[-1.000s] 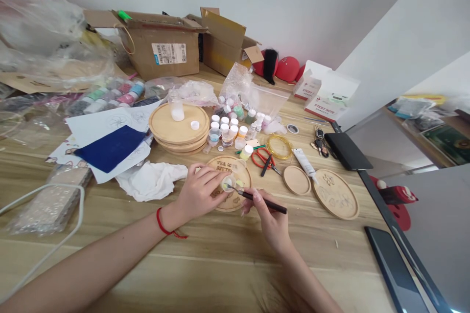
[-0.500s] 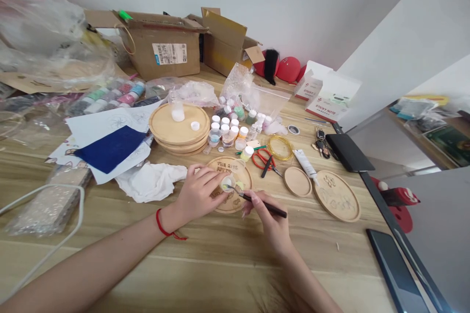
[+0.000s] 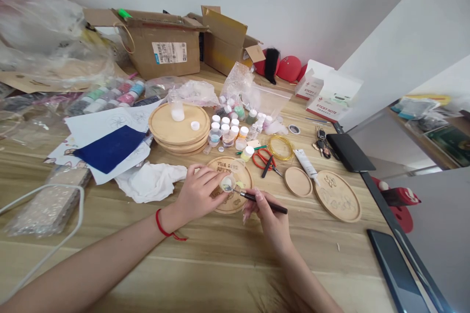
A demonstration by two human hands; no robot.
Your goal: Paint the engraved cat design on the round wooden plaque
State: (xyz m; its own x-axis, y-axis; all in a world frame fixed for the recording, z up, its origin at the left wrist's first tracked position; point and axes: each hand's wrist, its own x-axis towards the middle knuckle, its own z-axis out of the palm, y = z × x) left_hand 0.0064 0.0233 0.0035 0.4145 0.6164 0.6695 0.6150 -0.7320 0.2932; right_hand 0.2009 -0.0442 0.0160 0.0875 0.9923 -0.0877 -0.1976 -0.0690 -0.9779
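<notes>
My left hand grips a small clear cup between thumb and fingers, tilted a little above a round wooden tray. The tray bears outlined lettering and drawn shapes, with a pale yellow-green patch near the cup. In my right hand is a small spatula with a dark handle; its thin metal end reaches into the cup. What the cup holds is too small to make out well. Behind the tray stands a jar of yellow powder with a white lid.
Several white-lidded jars stand behind, beside a stack of wooden trays. Red-handled scissors, gold wire, a white tube and a second drawn tray lie right. A crumpled white cloth lies left; a phone sits front right.
The spatula's tip has shifted slightly within the cup, and my right hand has moved a little. The left hand keeps its hold on the cup in nearly the same spot.
</notes>
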